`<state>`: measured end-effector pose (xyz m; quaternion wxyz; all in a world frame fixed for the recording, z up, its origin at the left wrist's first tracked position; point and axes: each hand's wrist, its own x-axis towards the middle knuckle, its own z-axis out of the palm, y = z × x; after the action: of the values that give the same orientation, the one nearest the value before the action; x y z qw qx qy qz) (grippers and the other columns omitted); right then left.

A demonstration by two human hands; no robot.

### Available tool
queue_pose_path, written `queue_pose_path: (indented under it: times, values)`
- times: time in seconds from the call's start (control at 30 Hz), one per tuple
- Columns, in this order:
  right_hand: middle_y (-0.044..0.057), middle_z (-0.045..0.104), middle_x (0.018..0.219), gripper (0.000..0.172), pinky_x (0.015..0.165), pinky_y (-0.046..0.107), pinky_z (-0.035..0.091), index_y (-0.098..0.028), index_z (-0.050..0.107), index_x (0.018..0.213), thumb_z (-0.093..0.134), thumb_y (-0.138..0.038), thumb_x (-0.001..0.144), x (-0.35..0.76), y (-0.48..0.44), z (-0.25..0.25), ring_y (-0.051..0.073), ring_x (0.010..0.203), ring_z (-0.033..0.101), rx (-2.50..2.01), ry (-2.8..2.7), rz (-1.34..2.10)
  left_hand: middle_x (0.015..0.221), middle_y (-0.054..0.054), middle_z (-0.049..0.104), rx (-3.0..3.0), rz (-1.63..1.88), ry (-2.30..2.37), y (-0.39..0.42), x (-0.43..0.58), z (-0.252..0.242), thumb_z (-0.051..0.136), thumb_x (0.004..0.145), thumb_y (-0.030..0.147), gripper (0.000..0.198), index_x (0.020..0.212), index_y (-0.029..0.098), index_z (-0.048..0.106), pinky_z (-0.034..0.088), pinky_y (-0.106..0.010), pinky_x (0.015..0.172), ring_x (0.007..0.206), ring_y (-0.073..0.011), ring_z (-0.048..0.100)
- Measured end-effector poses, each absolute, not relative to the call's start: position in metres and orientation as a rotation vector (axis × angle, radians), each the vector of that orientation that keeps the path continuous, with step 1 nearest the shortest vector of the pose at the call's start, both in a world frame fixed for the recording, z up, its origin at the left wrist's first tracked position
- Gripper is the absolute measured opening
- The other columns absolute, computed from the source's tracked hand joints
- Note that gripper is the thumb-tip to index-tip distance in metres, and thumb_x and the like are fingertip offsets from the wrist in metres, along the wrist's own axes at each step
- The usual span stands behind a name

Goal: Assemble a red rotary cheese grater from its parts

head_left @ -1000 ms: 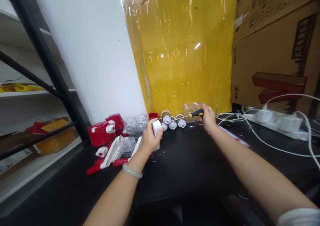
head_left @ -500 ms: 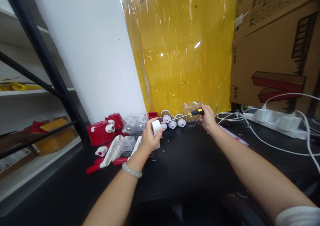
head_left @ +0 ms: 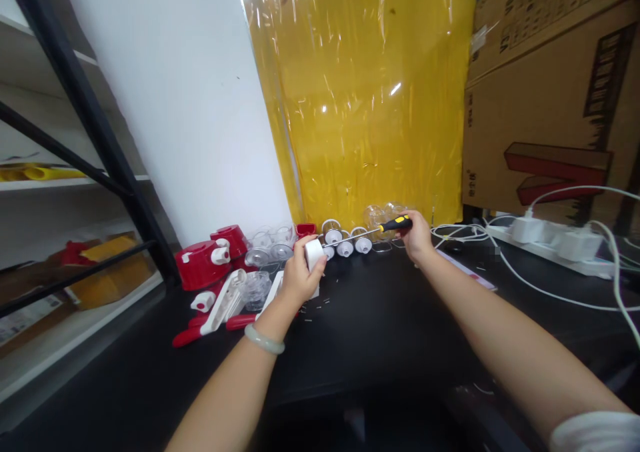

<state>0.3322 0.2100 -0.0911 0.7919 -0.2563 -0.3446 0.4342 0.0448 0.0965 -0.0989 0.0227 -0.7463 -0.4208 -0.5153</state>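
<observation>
My left hand (head_left: 300, 275) is closed around a small white plastic part (head_left: 314, 253), held just above the black table. My right hand (head_left: 417, 237) grips the black and yellow handle of a screwdriver (head_left: 395, 224). Its long shaft points left, and the tip meets the white part or lies right beside it; the exact contact is too small to tell. Behind the shaft stand several white and clear cup-shaped parts (head_left: 363, 242). Tiny screws (head_left: 326, 301) lie scattered on the table near my left hand.
Left of my hands are red housings (head_left: 203, 265), white pieces with red handles (head_left: 225, 309) and clear cups (head_left: 256, 289). A power strip (head_left: 570, 245) with white cables lies at right, before a large carton (head_left: 550, 105). A yellow plastic curtain (head_left: 365, 92) hangs behind.
The fingers of my right hand have shifted slightly on the screwdriver handle, exposing more of it. My left hand and the white part stay almost still.
</observation>
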Motion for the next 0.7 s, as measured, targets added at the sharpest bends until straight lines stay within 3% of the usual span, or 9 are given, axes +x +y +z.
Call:
queue_pose_path:
  times: [0.27,0.7]
  values:
    - [-0.004,0.055,0.068,0.023,0.036,0.020,0.036,-0.022,0.056,0.077,0.061,-0.044,0.071,0.3321,0.2098,-0.0915,0.009,0.047,0.048,-0.548,-0.807,0.759,0.097,-0.009,0.073,-2.257,-1.533,-1.434,0.0936,0.0486,-0.0935,0.059,0.093,0.043,0.050,0.135,0.019,0.046,0.053,-0.032,0.068,0.070,-0.0219,0.072]
    - [-0.009,0.043,0.050,0.046,0.029,0.017,0.024,-0.022,0.052,0.075,0.073,-0.063,0.072,0.3322,0.2062,-0.0935,0.006,0.033,0.037,-0.675,-0.798,0.878,0.078,-0.001,0.070,-2.386,-1.605,-1.296,0.0928,0.0472,-0.0954,0.058,0.093,0.040,0.050,0.136,0.019,0.044,0.055,-0.033,0.068,0.060,-0.0200,0.071]
